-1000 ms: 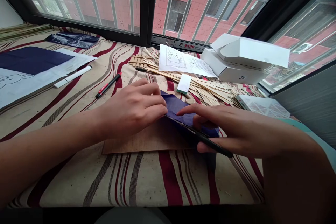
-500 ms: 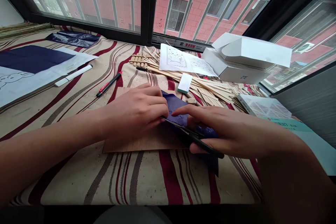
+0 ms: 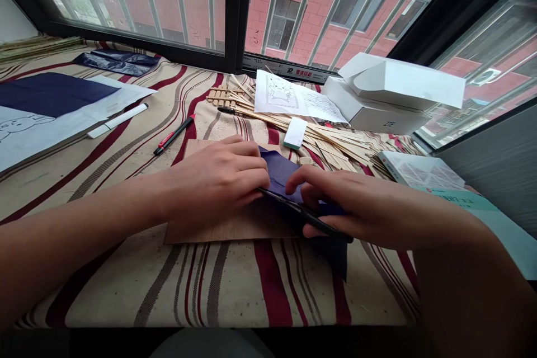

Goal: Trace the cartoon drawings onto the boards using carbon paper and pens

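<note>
My right hand [image 3: 335, 201] is closed around the black handles of a pair of scissors [image 3: 321, 224]. The scissors' blades point left along a sheet of dark blue paper [image 3: 279, 170], which looks like carbon paper. My left hand [image 3: 226, 170] presses on that sheet with curled fingers, close to the blade tips, which its fingers partly hide. Under the sheet and my left hand lies a thin wooden board [image 3: 210, 226]. A corner of the blue paper hangs past the board below my right hand.
Behind the hands are an eraser [image 3: 295, 133], thin wooden strips [image 3: 331, 142], a drawing sheet [image 3: 281, 95] and a white box [image 3: 381, 114]. A red-black pen [image 3: 174, 135], a white marker [image 3: 117, 121] and more blue paper [image 3: 54, 92] lie left. A book [image 3: 465, 196] sits right.
My right hand's fingers have drawn together and the scissors' handles have shifted slightly left and closed. The left hand has stayed almost still.
</note>
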The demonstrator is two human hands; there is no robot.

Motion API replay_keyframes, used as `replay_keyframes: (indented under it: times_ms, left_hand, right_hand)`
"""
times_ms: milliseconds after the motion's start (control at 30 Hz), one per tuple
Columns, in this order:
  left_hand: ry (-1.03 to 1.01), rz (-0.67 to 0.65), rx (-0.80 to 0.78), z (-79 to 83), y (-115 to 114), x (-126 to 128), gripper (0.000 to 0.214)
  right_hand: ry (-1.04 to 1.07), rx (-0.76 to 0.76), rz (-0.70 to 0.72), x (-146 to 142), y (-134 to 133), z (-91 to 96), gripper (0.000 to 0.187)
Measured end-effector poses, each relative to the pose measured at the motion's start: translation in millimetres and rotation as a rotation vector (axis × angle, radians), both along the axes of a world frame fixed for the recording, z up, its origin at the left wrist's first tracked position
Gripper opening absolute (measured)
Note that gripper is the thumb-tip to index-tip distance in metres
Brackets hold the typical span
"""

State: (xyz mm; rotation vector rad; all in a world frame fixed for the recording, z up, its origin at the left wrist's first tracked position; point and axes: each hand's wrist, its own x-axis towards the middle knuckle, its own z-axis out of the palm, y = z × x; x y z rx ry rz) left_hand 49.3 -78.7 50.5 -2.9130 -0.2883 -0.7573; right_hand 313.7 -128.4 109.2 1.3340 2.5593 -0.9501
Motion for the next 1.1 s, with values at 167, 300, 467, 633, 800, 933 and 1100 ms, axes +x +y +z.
replay_keyframes:
  times_ms: [167, 300, 467, 633, 800, 933, 1100]
  left_hand:
    - [-0.038, 0.021, 0.032, 3.1, 1, -2, 0.024]
    - [-0.043, 0.035, 0.018, 8.6, -1, -4, 0.028]
    - [-0.002, 0.045, -0.052, 8.3, 0, -4, 0.033]
    - [0.032, 0.006, -0.047, 7.2, 1, -4, 0.037]
    - [0.076, -0.016, -0.022, 7.0, -1, -4, 0.033]
    - [0.092, -0.023, -0.021, 6.7, -1, -4, 0.034]
    - [0.108, -0.006, -0.040, 6.4, -1, -3, 0.031]
  right_hand:
    - [0.025, 0.001, -0.035, 7, 0, 2.9, 0.038]
    - [0.048, 0.047, -0.023, 11, -3, 3.6, 0.041]
    - [0.045, 0.107, 0.020, 4, -4, 3.2, 0.040]
    - [0.008, 0.140, 0.061, -1, -5, 0.1, 0.044]
    - [0.008, 0.129, 0.083, -3, -3, -4.9, 0.049]
    - [0.012, 0.135, 0.091, -7, -2, -6.0, 0.046]
    - [0.015, 0.164, 0.096, -6, -1, -7.1, 0.034]
